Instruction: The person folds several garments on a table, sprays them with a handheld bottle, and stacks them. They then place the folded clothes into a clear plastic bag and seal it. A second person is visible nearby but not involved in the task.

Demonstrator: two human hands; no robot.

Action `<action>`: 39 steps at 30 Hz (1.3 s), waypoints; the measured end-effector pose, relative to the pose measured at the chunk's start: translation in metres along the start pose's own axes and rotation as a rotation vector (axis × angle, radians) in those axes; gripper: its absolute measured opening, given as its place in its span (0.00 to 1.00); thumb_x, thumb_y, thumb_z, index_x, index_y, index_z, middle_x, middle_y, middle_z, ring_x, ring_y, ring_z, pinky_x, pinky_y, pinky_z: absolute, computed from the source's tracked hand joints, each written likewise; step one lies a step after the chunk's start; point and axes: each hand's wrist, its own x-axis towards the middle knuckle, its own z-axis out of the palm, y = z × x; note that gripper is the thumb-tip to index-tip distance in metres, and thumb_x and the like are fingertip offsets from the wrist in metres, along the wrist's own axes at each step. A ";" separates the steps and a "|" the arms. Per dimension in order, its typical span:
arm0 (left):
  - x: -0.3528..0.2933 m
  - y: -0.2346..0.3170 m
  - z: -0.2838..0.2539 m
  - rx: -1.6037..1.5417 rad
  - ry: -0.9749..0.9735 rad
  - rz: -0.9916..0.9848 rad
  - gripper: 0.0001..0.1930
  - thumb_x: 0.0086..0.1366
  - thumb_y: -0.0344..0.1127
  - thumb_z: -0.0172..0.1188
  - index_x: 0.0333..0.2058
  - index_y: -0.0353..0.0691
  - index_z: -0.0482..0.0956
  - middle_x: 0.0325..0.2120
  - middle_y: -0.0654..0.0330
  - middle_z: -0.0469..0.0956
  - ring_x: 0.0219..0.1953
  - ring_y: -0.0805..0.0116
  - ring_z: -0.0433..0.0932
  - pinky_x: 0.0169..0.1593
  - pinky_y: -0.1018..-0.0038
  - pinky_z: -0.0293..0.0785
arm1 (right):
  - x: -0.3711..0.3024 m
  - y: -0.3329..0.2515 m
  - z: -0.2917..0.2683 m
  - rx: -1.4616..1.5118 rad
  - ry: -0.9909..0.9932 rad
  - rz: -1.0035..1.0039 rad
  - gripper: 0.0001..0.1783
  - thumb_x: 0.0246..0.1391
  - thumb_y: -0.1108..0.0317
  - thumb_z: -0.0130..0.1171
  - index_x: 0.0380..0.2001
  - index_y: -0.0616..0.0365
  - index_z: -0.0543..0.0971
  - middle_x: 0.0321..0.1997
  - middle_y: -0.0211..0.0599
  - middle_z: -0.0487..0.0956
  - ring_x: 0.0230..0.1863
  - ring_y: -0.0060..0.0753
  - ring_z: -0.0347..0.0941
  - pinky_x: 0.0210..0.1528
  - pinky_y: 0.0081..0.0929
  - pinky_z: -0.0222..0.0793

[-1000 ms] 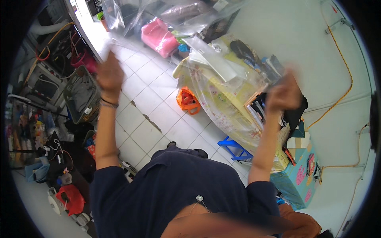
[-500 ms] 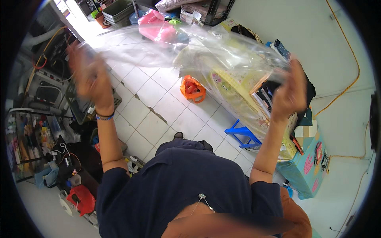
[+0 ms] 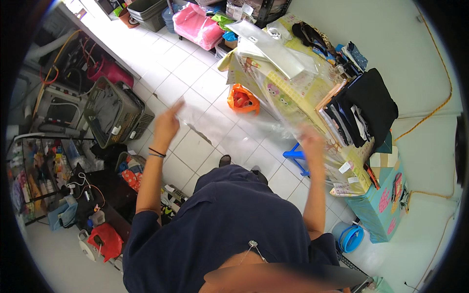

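A clear plastic sheet or bag [image 3: 229, 129] stretches between my two hands in front of my body, blurred and so see-through that the floor shows behind it. My left hand [image 3: 167, 125] is closed on one end, with dark bands on the wrist below. Gripping the other end is my right hand [image 3: 311, 144], smeared by motion, near the side of a table with a patterned yellow cover [image 3: 293, 105]. Which kind of plastic piece it is, I cannot make out.
An orange bag [image 3: 243, 100] stands on the tiled floor beside the table. A blue stool [image 3: 296, 157] sits under my right hand. Folded dark clothes [image 3: 359, 107] lie on the table; plastic baskets [image 3: 105, 115] stand at left. A pink chair [image 3: 198, 25] is farther off.
Both hands have come down from high and wide, lower and closer together. The plastic has dropped with them from above the table to in front of my body.
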 end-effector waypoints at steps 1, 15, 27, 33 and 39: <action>0.008 0.007 -0.025 -0.128 0.162 0.026 0.25 0.55 0.23 0.52 0.52 0.46 0.79 0.40 0.52 0.83 0.31 0.53 0.81 0.35 0.66 0.78 | 0.010 -0.016 -0.034 0.013 0.296 -0.170 0.24 0.49 0.81 0.47 0.48 0.56 0.82 0.43 0.46 0.83 0.42 0.31 0.80 0.46 0.31 0.75; -0.042 0.003 0.097 0.121 -0.559 -0.055 0.25 0.50 0.26 0.55 0.48 0.55 0.82 0.36 0.56 0.83 0.39 0.52 0.81 0.42 0.59 0.78 | -0.080 0.084 0.066 -0.025 -0.479 0.439 0.16 0.49 0.79 0.49 0.31 0.56 0.87 0.36 0.47 0.85 0.38 0.38 0.82 0.46 0.33 0.75; 0.047 0.115 0.135 0.156 -0.869 0.455 0.30 0.52 0.28 0.55 0.55 0.61 0.78 0.39 0.55 0.83 0.41 0.54 0.82 0.44 0.58 0.78 | -0.159 0.098 0.000 -0.080 -0.277 0.619 0.21 0.44 0.82 0.50 0.38 0.52 0.86 0.43 0.49 0.82 0.45 0.51 0.78 0.54 0.40 0.72; 0.028 0.164 0.190 -0.044 -0.840 0.642 0.08 0.56 0.37 0.62 0.33 0.54 0.88 0.31 0.55 0.85 0.36 0.55 0.83 0.42 0.61 0.79 | -0.262 0.163 0.008 0.309 -0.217 0.765 0.04 0.43 0.76 0.66 0.27 0.61 0.86 0.24 0.38 0.84 0.22 0.22 0.77 0.30 0.23 0.73; 0.083 0.260 0.217 -0.518 -0.905 0.606 0.19 0.53 0.23 0.62 0.44 0.47 0.85 0.33 0.56 0.84 0.34 0.56 0.82 0.41 0.68 0.77 | -0.226 0.209 -0.050 0.485 -0.023 0.589 0.13 0.50 0.62 0.71 0.27 0.63 0.83 0.31 0.35 0.84 0.32 0.26 0.79 0.38 0.25 0.73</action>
